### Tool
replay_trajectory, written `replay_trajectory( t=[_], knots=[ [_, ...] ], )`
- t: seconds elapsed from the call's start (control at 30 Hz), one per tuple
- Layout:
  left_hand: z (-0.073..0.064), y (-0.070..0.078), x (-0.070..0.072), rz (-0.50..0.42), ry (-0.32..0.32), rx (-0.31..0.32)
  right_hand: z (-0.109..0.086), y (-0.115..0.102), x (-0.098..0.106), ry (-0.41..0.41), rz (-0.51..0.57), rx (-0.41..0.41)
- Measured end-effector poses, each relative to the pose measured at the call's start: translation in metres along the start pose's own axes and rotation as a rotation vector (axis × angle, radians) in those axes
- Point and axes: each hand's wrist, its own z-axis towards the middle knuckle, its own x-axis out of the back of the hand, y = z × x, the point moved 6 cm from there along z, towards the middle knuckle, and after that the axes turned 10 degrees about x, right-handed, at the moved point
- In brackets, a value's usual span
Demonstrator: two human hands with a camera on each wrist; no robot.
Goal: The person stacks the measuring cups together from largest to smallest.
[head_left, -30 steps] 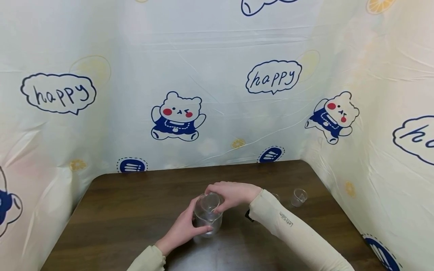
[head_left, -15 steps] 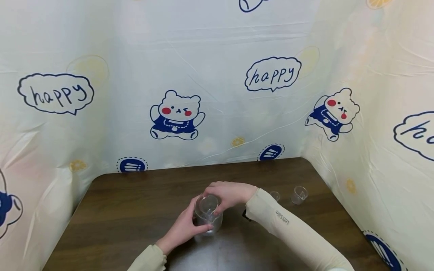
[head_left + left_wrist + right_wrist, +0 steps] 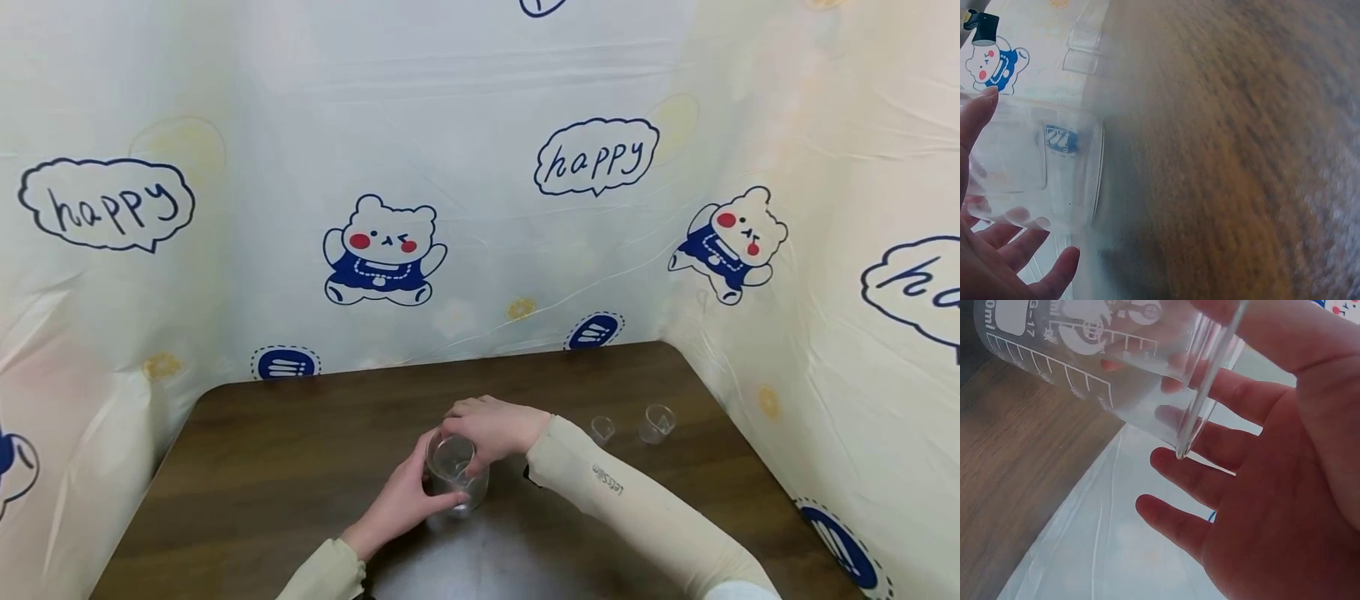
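A clear inner beaker sits partway down inside a wider clear outer beaker, near the front middle of the table; in the left wrist view its bottom lies above the outer one's base, with a gap between. The right hand reaches over from above, its grip clamped on the inner beaker near the rim, thumb on one side and fingers on the other. The left hand has its grip round the outer beaker's side, thumb in front and fingers behind. White scale lines and lettering show on the glass in the right wrist view, though which beaker bears them is hard to tell. Beyond the right forearm, well apart from the nested pair, a tiny cup stands near a somewhat larger clear cup. Pale sleeves cover both arms, the right one with small dark lettering. Behind the table hangs a pale sheet printed with bears, citrus slices and "happy" bubbles.
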Motion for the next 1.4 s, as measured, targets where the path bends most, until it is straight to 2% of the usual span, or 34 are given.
replay_trajectory(
  t=[0.43,0.77,1.4],
  knots=[
    [0.003,0.001,0.002,0.004,0.02,-0.01,0.008,-0.002,-0.002,-0.073,-0.101,-0.081],
    [0.003,0.004,0.002,-0.007,0.002,-0.007,0.009,-0.01,-0.002,-0.069,-0.273,-0.081],
    [0.0,0.002,0.002,0.003,0.001,-0.006,0.008,-0.011,-0.004,-0.071,-0.313,-0.101]
  ],
)
